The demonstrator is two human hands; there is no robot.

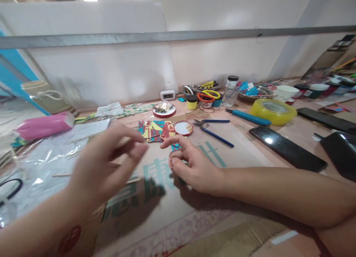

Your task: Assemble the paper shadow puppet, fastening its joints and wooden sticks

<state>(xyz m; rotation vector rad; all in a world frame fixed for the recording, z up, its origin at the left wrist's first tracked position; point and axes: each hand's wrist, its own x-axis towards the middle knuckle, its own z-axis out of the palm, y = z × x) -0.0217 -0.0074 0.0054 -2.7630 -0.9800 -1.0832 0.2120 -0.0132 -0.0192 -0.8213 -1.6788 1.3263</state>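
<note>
Bright paper pieces: in a flat little pile on the table, just past the fingertips; red, blue and yellow.
Left hand: up in the air, blurry, half curled, thumb and pointer tips close together; cannot tell about any tiny thing pinched there.
Right hand: near the left one but apart from it, pointer bent and reaching out, thumb tucked close to the other fingers; cannot tell about anything small in that pinch.
Bead lid: right beside the pile, red rim, white inside, gold beads along one side.
Bead dish: behind the pile, full of dark and pale bits.
Pliers: lying to the right of the lid, blue handles spread wide.
Big sheet: under both hands, with green letters.
Yellow tape roll: lying flat, farther right.
Black phone: in front of the tape, shiny side up.
</note>
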